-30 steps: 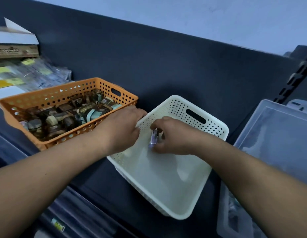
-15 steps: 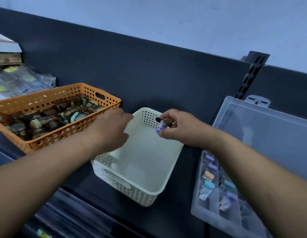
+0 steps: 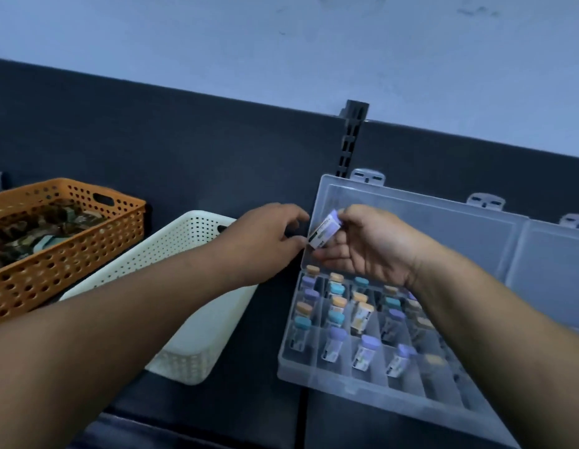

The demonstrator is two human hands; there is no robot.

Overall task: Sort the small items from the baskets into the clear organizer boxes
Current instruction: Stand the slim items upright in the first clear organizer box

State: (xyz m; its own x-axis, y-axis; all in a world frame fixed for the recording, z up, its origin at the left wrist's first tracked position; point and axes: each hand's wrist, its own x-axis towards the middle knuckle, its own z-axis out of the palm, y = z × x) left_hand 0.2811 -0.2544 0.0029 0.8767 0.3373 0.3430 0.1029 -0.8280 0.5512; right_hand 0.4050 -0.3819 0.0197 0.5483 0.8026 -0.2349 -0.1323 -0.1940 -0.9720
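Observation:
My right hand (image 3: 362, 244) pinches a small vial with a purple cap and a white label (image 3: 323, 231), held above the far left corner of the clear organizer box (image 3: 362, 382). The box lies open, its lid (image 3: 417, 234) leaning back against the dark panel, and its compartments hold several vials with purple, teal and orange caps. My left hand (image 3: 265, 236) hovers beside the vial, its fingertips close to the vial's lower end; whether they touch it I cannot tell. The white basket (image 3: 184, 251) sits under my left forearm. The orange basket (image 3: 64, 254) at the left holds several dark small items.
A dark back panel runs behind everything, with a black slotted upright (image 3: 351, 140) behind the organizer. A second clear lid section (image 3: 553, 267) extends to the right. The shelf's front edge lies below the baskets.
My right hand has carried the vial from the white basket rightward to above the organizer. My left hand left the basket rim and followed it. The view has swung right.

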